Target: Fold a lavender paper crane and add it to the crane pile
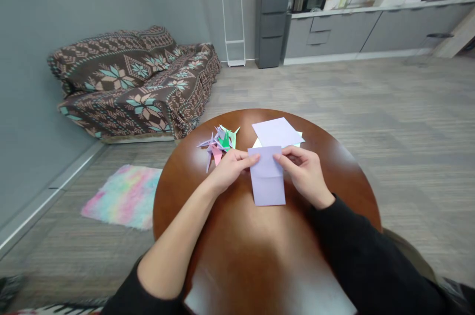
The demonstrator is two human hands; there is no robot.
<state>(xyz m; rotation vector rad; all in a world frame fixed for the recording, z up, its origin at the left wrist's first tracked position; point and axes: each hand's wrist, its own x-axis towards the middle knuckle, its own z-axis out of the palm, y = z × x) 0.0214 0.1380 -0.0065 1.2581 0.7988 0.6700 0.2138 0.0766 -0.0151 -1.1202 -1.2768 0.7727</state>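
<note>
A lilac sheet of paper (pixel 267 187), folded into a tall rectangle with a crease across its middle, is held up over the round table. At its upper left edge, my left hand (pixel 234 166) pinches it, thumb on the front. My right hand (pixel 305 170) grips the upper right edge the same way, its other fingers curled behind. Just beyond lies a stack of loose paper (pixel 279 131), lilac on top with pale green corners showing beneath. Left of the stack, close to my left hand, sits a cluster of folded paper cranes (pixel 224 141) in lilac, green and pink.
The brown round table (pixel 237 246) has a glossy top. Beyond it stand a sofa (pixel 137 80) under a patterned cover, a grey fridge (pixel 273 13) and a kitchen counter (pixel 341 33). A fluffy pastel rug (pixel 124 196) lies on the floor at left.
</note>
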